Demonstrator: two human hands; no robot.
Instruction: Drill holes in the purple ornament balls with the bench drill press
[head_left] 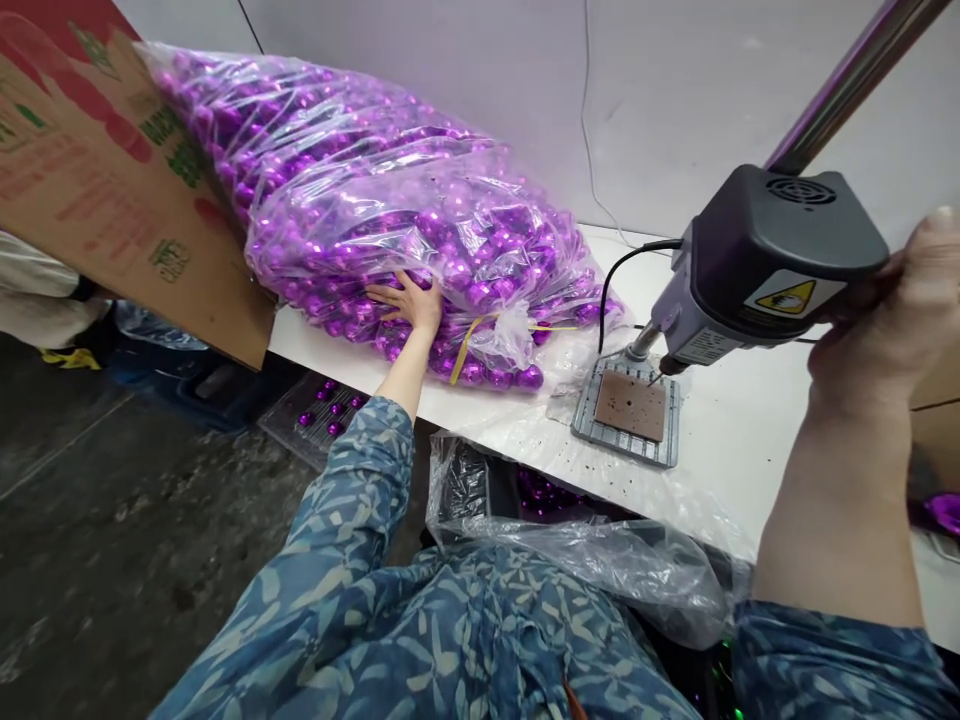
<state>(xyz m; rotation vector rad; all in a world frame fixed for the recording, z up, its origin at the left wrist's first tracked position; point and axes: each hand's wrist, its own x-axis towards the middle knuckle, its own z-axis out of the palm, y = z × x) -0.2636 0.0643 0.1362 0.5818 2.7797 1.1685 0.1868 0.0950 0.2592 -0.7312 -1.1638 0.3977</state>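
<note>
Just one head-worn cam here, looking forward and down from close above the long, flat white tabletop (739, 430).

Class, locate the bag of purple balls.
In the head view, the bag lies on the white table, left of the drill press, left hand touching it.

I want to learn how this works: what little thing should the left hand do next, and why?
Perhaps slide the left hand to the yellow strip by the bunched plastic and feel whether it's tied, because I can't tell from here. The hand is spread on the bag of purple balls, and the strip is close by.
</note>
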